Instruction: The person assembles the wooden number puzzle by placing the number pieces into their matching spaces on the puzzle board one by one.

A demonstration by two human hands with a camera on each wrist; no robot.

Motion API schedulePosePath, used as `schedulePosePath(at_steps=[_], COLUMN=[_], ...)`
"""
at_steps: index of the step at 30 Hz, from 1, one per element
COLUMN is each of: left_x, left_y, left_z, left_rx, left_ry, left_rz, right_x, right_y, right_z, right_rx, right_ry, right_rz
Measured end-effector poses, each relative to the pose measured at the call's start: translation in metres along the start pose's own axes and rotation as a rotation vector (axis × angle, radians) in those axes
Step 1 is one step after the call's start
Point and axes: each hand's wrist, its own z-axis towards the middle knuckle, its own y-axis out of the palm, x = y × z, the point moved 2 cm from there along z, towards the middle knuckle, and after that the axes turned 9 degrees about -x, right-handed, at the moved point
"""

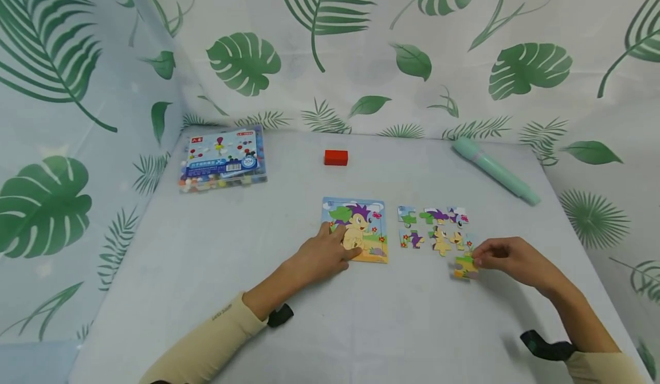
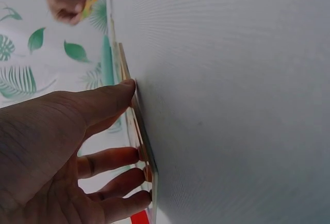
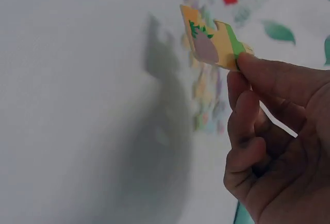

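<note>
My right hand (image 1: 507, 261) pinches a yellow, green and orange jigsaw piece (image 3: 211, 41) between thumb and fingers, held up off the table with its shadow below. The other fingers curl in under it. At the middle of the table lies a square puzzle board (image 1: 374, 232) with a purple-haired hedgehog picture. My left hand (image 1: 322, 252) rests on its left part with spread fingers, covering some of the picture. Seen from the left wrist, the fingertips (image 2: 135, 201) touch the thin board. Several loose jigsaw pieces (image 1: 440, 241) lie in rough rows between the board and my right hand.
A red block (image 1: 336, 157) sits behind the board. At the back left is a clear plastic case (image 1: 224, 160) of colourful small parts with a printed sheet on top. A mint-green tube (image 1: 496, 169) lies at the back right. Leaf-patterned cloth (image 1: 356, 80) stands behind the table.
</note>
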Motion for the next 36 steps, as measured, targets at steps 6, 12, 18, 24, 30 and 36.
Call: schedulePosePath(at_steps=[6, 12, 18, 24, 30, 36], left_x=[0.0, -0.001, -0.001, -0.001, -0.002, -0.003], left_y=[0.003, 0.004, 0.003, 0.003, 0.005, 0.003], left_z=[0.0, 0.001, 0.001, 0.0, 0.0, -0.001], left_rx=[0.008, 0.002, -0.003, 0.0, 0.006, 0.015], left_ry=[-0.006, -0.009, -0.014, -0.01, -0.008, 0.011], left_rz=[0.0, -0.023, -0.021, -0.03, -0.011, -0.035], right_x=[0.036, 0.042, 0.041, 0.044, 0.042, 0.037], right_y=[0.003, 0.011, 0.013, 0.012, 0.014, 0.012], right_z=[-0.011, -0.005, -0.001, 0.001, 0.001, -0.004], right_rx=[0.087, 0.12, 0.144, 0.142, 0.186, 0.221], right_ry=[0.079, 0.055, -0.014, -0.026, -0.012, 0.03], right_rz=[-0.052, -0.1, -0.144, -0.17, -0.203, -0.22])
